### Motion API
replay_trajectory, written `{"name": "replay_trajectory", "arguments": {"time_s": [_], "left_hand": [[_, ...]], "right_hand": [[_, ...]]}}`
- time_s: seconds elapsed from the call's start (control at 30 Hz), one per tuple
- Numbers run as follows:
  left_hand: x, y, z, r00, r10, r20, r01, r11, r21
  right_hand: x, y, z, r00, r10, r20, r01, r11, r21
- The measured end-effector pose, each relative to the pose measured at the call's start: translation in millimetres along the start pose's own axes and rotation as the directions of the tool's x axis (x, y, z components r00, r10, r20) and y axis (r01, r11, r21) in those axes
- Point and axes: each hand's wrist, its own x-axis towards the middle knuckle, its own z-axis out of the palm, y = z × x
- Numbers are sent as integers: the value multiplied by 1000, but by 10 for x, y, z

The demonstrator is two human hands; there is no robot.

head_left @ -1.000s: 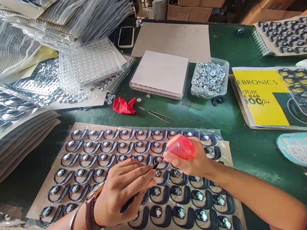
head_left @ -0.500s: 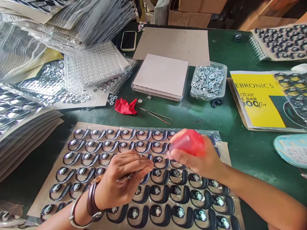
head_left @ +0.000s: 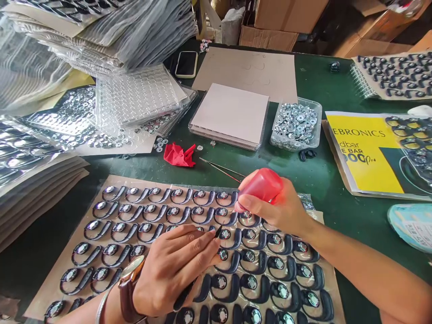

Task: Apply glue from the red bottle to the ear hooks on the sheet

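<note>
My left hand (head_left: 182, 265), palm down, is closed on slim dark tweezers (head_left: 184, 297); their pointed tip shows past my fingertips and their back end below the palm. The tip is beside a black ear-hook earphone part (head_left: 232, 238) with a round silver disc. My right hand (head_left: 280, 207) grips a red squeeze bottle (head_left: 261, 186), tilted with its lower end toward the earphone parts; its nozzle is hidden by my fingers. Both hands are above a brown board (head_left: 111, 182) carrying rows of these parts.
A second pair of tweezers (head_left: 221, 168) lies beyond the board, near a crumpled red piece (head_left: 178, 155). Behind are a clear tub (head_left: 315, 139) of metal discs and a flat stack (head_left: 232, 112). Tall stacks of trays (head_left: 111, 40) stand left; a yellow box panel (head_left: 357, 130) lies right.
My left hand has turned more palm down and shifted slightly right and down, so the tweezers' dark tip now shows. The red bottle is a little higher in view. The camera view has shifted slightly.
</note>
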Motion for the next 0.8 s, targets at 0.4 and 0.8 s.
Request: {"name": "replay_trajectory", "arguments": {"time_s": [0.4, 0.8], "left_hand": [[-51, -45, 145, 997, 73, 34, -79, 970, 230], [-16, 13, 151, 999, 51, 6, -51, 969, 243]], "right_hand": [[65, 264, 205, 997, -72, -5, 72, 994, -83], [72, 294, 217, 972, -214, -94, 186, 952, -244]]}}
